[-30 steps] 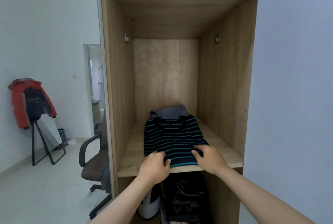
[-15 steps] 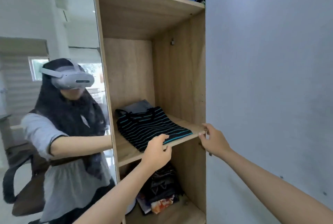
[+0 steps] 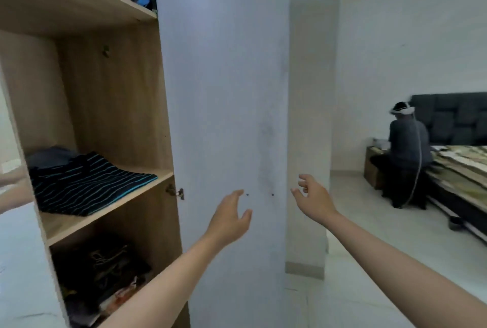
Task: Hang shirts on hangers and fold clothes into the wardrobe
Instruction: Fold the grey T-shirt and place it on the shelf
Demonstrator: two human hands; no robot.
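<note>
Both my left hand [image 3: 229, 218] and right hand [image 3: 312, 199] hang spread, holding nothing (mid-frame); black teal-striped folded shirt [image 3: 87, 185] sits lower left on the wooden wardrobe shelf [image 3: 110, 207].

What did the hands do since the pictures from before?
Both hands let go. The left hand came off the striped shirt and the right hand left the shelf edge; both moved right and now hang open, with no grip on anything, in front of the white wardrobe side. The view swung right too. The folded shirt stayed on the shelf.
</note>
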